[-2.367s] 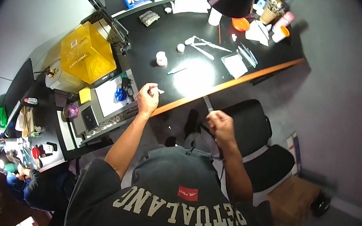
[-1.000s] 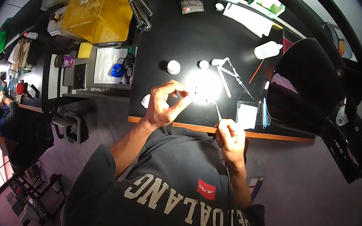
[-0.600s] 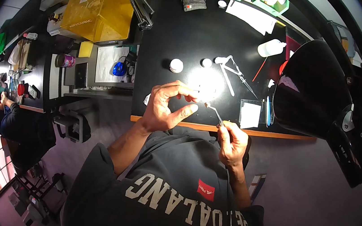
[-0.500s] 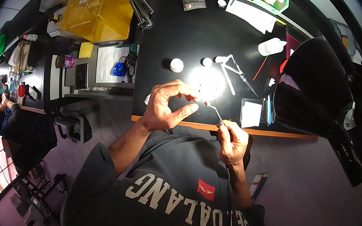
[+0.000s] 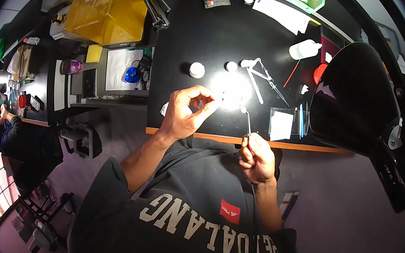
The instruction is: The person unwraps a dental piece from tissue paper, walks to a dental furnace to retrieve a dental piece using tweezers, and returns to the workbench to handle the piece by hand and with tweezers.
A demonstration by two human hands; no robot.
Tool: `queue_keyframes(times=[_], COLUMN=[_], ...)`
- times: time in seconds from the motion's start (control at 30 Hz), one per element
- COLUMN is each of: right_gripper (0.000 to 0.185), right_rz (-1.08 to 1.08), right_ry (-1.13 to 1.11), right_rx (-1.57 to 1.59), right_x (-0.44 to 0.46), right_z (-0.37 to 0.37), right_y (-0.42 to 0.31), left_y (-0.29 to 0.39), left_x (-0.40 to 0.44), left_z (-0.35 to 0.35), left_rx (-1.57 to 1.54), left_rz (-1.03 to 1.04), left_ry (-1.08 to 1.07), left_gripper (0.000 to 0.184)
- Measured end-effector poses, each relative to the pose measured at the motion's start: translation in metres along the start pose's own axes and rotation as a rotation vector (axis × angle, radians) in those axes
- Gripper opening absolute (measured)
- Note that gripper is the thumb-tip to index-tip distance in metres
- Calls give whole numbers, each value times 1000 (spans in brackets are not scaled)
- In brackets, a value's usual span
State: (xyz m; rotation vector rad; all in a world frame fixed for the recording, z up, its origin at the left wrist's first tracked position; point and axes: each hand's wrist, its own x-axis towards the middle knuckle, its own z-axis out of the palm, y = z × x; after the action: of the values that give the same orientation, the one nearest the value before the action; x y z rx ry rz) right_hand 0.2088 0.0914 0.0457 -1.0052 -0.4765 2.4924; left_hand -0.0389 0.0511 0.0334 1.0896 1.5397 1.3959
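Observation:
My left hand (image 5: pixel 187 112) is raised over the front of the black table, thumb and fingertips pinched together. Glare from the lamp hides whatever small thing may be between them. My right hand (image 5: pixel 257 158) grips a thin metal tool with a bent neck and a small round end (image 5: pixel 248 122). That end points away from me, into the lit area right of my left fingertips. Beyond the hands stand a white jar (image 5: pixel 196 70) and a smaller white round container (image 5: pixel 231 67). A caliper-like metal instrument (image 5: pixel 259 80) lies to their right.
A large black lamp head (image 5: pixel 355 115) hangs at the right. Slim tools (image 5: pixel 301 122) lie beside a small tray with white paper (image 5: pixel 281 126). A white bottle (image 5: pixel 305 50) is farther back. At the left stand a yellow box (image 5: pixel 108 8) and another person (image 5: pixel 15 129).
My left thumb and fingers have closed from an open curve into a pinch. My right hand has shifted slightly, and the tool now stands more upright with its tip farther right.

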Motion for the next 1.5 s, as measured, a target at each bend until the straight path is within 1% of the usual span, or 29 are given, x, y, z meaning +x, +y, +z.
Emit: queue_keyframes(times=[0.2,0.3,0.4,0.5,0.53,0.63,0.67,0.77,0.83,0.97,1.07,1.17,1.27,1.37,1.5], right_gripper=[17,16,17,18,19,19,18,16,15,15,16,15,15,14,15], right_rz=[102,164,193,129,102,-24,-42,-228,-234,-273,-267,-273,-293,-305,-286], right_ry=[-151,-164,-162,-129,-46,50,62,24,22,38,54,54,65,69,64], right_rx=[227,315,330,175,65,-192,-225,-353,-351,-438,-494,-510,-526,-533,-540], right_x=[-3,-4,-3,-4,-5,-7,-8,-5,-5,-4,-4,-4,-3,-3,-3], right_z=[2,0,3,8,13,21,21,16,15,14,14,13,13,13,13], right_y=[0,0,0,1,-1,0,-1,5,5,4,2,3,3,3,2], left_y=[13,17,20,26,27,21,21,23,19,19,19,17,17,18,19], left_x=[2,3,3,7,7,4,3,3,4,1,0,0,1,1,3], left_z=[3,4,8,12,13,14,13,10,10,6,6,9,10,10,7], left_rx=[8,-4,-50,-35,-22,-49,-56,-93,-145,-154,-145,-111,-144,-236,-149], left_rz=[26,37,31,158,173,111,109,121,146,95,98,98,114,45,95], left_ry=[-26,-51,-65,-57,-63,-110,-118,-110,-70,-60,-141,-143,-122,-73,-128], left_gripper=[8,11,15,22,25,24,24,22,21,21,17,17,14,10,11])
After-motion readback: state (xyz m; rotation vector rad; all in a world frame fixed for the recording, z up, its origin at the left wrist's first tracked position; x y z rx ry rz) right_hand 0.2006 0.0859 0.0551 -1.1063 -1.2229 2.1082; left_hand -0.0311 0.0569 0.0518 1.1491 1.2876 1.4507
